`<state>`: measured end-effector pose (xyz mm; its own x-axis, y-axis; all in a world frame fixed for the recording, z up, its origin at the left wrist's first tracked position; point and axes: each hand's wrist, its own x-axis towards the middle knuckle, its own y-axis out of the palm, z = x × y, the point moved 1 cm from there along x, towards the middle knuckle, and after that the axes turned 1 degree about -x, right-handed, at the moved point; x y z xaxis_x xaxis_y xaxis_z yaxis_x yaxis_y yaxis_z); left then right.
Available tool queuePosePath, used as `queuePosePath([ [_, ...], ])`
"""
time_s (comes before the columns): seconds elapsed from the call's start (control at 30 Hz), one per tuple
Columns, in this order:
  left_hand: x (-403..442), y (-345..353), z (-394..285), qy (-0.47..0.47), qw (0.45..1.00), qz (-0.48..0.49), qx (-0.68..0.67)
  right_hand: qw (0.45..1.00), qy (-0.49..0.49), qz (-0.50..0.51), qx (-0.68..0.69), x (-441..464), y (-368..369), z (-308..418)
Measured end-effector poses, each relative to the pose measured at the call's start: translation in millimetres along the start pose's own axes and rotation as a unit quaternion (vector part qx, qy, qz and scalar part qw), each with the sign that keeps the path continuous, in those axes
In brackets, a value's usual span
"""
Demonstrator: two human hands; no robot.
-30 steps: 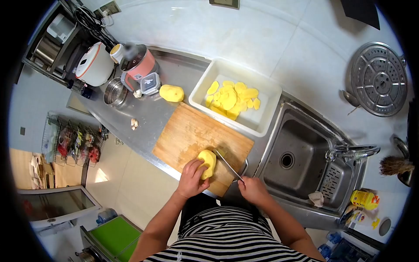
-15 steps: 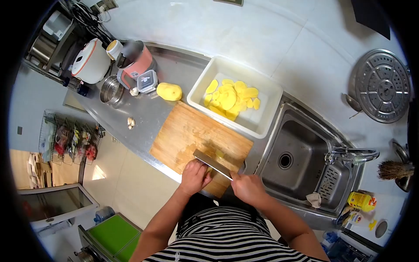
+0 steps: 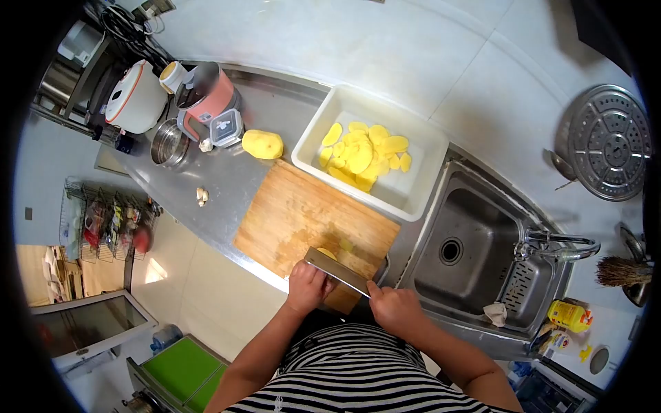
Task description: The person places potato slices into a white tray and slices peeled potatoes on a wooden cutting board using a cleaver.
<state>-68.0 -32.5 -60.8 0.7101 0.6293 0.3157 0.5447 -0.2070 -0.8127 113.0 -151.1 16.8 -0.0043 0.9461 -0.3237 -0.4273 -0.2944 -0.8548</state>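
On the wooden cutting board (image 3: pixel 303 199), my right hand (image 3: pixel 397 308) grips the handle of a cleaver (image 3: pixel 339 272). Its wide blade slants across the near part of the board. My left hand (image 3: pixel 308 286) is closed, fingertips curled against the near side of the blade, pressing on a piece of potato that the blade and fingers mostly hide. A yellow potato slice (image 3: pixel 326 254) peeks out past the blade's far side. Beyond the board, a white tub (image 3: pixel 420 189) holds several potato slices (image 3: pixel 359 157). One whole peeled potato (image 3: pixel 263 144) lies left of the tub.
Right of the board is a steel sink (image 3: pixel 468 234) with a faucet (image 3: pixel 558 246). Garlic cloves (image 3: pixel 202 197), a lidded box (image 3: pixel 226 129), a steel bowl (image 3: pixel 170 143), a pink pitcher (image 3: pixel 206 96) and a white rice cooker (image 3: pixel 136 98) stand on the left counter.
The cleaver has tipped, so more of its flat side shows, and a potato slice appears on its far side. Both hands have shifted slightly toward my body.
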Motion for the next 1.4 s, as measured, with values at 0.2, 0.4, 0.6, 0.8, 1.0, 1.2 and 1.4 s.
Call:
queuePosePath([
  [0.2,-2.0,-0.7,2.8,0.012,0.999,-0.04,0.004,0.999,-0.003,0.036,0.036,10.8,-13.5,0.9],
  [0.4,2.0,-2.0,1.5,0.019,0.999,-0.048,-0.008,0.993,0.01,0.101,0.06,31.0,-19.4,1.3],
  [0.6,2.6,-2.3,0.2,0.026,0.999,-0.043,-0.008,0.993,0.011,0.091,0.071,59.1,-14.0,14.4],
  [0.8,1.3,-0.1,-0.1,0.029,0.999,-0.043,0.0,0.998,-0.024,0.046,0.045,82.3,8.6,12.4],
  [1.0,1.5,-1.2,-0.1,0.025,0.999,-0.036,-0.009,0.997,-0.017,0.027,0.064,82.9,33.5,-4.7],
  [1.2,-0.6,-0.8,0.4,0.016,1.0,-0.027,0.001,0.996,0.0,0.069,0.062,38.9,-6.2,2.3],
  [1.4,-5.9,4.1,4.0,0.018,0.999,-0.03,0.019,0.996,0.0,0.076,0.049,26.2,-17.0,5.3],
])
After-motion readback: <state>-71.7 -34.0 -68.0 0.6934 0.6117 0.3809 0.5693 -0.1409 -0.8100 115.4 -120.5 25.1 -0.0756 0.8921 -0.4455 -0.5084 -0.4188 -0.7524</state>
